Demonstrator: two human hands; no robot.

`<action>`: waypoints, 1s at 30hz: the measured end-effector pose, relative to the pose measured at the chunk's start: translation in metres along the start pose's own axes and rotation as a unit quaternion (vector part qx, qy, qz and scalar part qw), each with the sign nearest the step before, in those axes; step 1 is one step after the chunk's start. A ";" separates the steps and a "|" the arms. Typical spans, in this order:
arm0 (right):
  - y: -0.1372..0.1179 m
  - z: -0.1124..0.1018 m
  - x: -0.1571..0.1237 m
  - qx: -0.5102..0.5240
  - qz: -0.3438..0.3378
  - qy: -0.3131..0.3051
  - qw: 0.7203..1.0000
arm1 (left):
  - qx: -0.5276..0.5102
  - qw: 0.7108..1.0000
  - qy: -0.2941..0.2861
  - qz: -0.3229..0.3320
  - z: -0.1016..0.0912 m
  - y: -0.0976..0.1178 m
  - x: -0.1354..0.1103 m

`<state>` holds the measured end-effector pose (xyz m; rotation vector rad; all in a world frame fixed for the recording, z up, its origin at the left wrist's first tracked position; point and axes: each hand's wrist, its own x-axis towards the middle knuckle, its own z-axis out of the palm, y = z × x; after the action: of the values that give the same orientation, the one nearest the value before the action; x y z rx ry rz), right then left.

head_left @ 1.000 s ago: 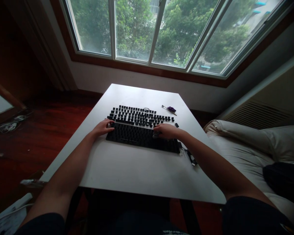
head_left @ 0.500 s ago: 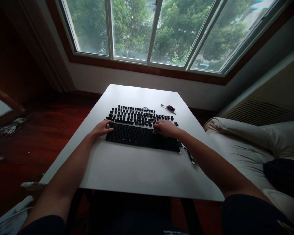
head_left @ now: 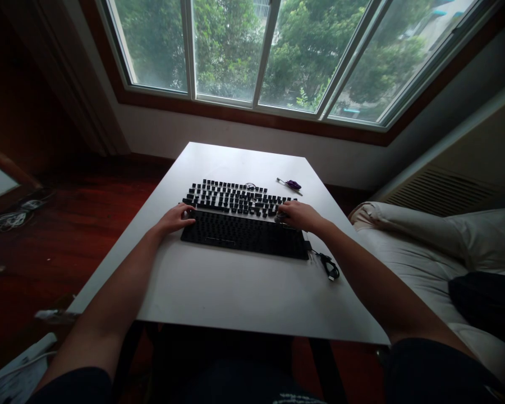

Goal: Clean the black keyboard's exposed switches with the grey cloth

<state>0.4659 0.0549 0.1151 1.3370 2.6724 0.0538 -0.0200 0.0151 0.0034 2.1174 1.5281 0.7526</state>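
Note:
A black keyboard base point(head_left: 244, 234) lies on the white table point(head_left: 235, 292). Rows of loose black keycaps point(head_left: 235, 198) are laid out just behind it. My left hand point(head_left: 175, 218) rests at the keyboard's far left corner, fingers curled against its edge. My right hand point(head_left: 298, 215) is at the right end of the keycap rows, above the keyboard's far right corner, fingers bent down over the caps; whatever they pinch is hidden. The keyboard's cable and plug point(head_left: 330, 268) trail off its right end.
A small purple-handled tool point(head_left: 293, 185) lies on the table behind my right hand. A bed with pale bedding point(head_left: 429, 252) and a dark cushion point(head_left: 488, 306) stands right of the table. Windows point(head_left: 269, 56) run along the far wall. Wooden floor lies to the left.
My right hand has moved right and away from me, from the middle-right of the keyboard to the right end of the keycap rows. The left hand has stayed put.

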 end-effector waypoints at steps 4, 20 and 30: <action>0.009 0.009 -0.010 0.019 -0.034 -0.053 0.998 | -0.004 1.000 -0.003 -0.002 0.000 -0.001 0.000; 0.018 0.019 -0.021 0.025 0.003 -0.004 1.000 | 0.015 1.000 0.000 0.010 0.005 -0.005 0.003; 0.023 0.016 -0.026 0.174 -0.089 -0.199 0.960 | 0.008 1.000 -0.005 0.011 0.006 -0.009 0.003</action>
<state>0.5013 0.0475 0.1050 1.0377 2.5044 -0.6603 -0.0223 0.0205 -0.0066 2.1511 1.5124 0.7383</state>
